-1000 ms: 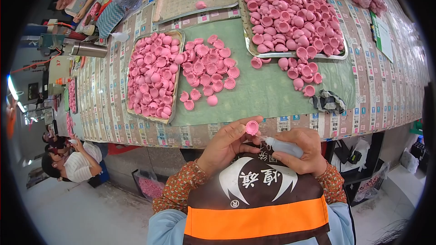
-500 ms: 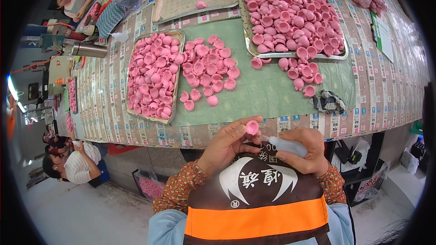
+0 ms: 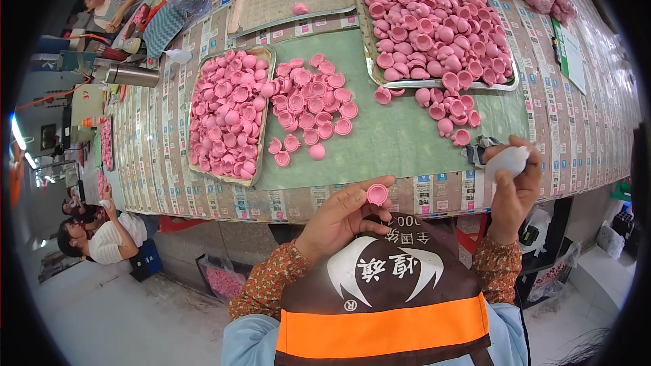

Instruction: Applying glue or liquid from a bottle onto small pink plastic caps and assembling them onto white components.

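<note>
A long bench covered in printed paper runs across the room. Below it lies a pale concrete floor (dusty-looking), and a bright lamp glows far left of the bench.

The right hand mostly hides a whitish object, perhaps a squeeze bottle.

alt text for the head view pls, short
A person's left hand pinches a small pink cap at the table edge while the right hand holds a white bottle. On the green mat beyond sit two metal trays heaped with pink caps, more scattered loose.
</note>
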A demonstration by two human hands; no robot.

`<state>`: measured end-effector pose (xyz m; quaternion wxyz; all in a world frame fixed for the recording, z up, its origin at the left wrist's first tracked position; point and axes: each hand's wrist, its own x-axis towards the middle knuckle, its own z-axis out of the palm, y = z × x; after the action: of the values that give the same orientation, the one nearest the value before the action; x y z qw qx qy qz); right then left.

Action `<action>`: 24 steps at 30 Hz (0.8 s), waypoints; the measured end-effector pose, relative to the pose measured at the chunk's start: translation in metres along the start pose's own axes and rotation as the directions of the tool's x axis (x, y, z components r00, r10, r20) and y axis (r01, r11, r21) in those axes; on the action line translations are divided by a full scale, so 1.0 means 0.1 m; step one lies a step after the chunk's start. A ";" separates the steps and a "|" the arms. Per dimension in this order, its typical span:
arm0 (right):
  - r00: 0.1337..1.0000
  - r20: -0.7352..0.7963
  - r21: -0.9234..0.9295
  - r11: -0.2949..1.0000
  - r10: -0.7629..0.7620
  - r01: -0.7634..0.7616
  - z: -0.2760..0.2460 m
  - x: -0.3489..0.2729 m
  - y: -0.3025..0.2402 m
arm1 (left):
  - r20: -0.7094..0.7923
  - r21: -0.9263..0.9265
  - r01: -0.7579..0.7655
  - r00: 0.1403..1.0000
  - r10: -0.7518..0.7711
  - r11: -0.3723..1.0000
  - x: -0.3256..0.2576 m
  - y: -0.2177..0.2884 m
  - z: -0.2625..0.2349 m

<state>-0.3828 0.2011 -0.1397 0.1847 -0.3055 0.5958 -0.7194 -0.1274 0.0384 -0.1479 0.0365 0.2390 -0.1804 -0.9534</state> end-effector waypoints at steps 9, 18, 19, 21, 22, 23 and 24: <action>0.919 -0.373 -0.207 0.977 -0.127 0.051 -0.40 0.35 0.28 | -0.014 0.045 -0.029 0.999 0.029 0.999 -0.03 0.02 0.01; 0.876 -0.448 -0.371 0.929 -0.177 -0.002 -0.74 0.46 0.62 | -0.005 -0.003 -0.042 0.999 0.042 0.999 -0.03 0.02 -0.01; 0.876 -0.448 -0.373 0.928 -0.178 -0.002 -0.79 0.47 0.67 | 0.008 -0.021 -0.034 0.999 0.035 0.999 -0.02 0.02 -0.01; 0.878 -0.458 -0.302 0.953 -0.139 -0.006 -0.87 0.48 0.75 | 0.023 -0.054 -0.023 0.999 0.024 0.998 -0.01 0.01 -0.04; 0.878 -0.458 -0.305 0.952 -0.141 -0.006 -0.87 0.49 0.75 | 0.034 -0.085 -0.013 0.999 0.016 0.996 0.00 0.00 -0.05; 0.880 -0.455 -0.299 0.954 -0.135 -0.008 -0.85 0.50 0.75 | 0.038 -0.086 -0.011 0.999 0.014 0.996 0.00 -0.01 -0.06; 0.882 -0.453 -0.293 0.956 -0.129 -0.010 -0.84 0.50 0.75 | 0.033 -0.131 -0.003 0.999 0.008 0.991 -0.01 -0.02 -0.07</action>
<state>-0.4831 0.2156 -0.2101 -0.0329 -0.1653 0.7107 -0.6830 -0.1236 0.0379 -0.1539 0.0517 0.2194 -0.1186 -0.9670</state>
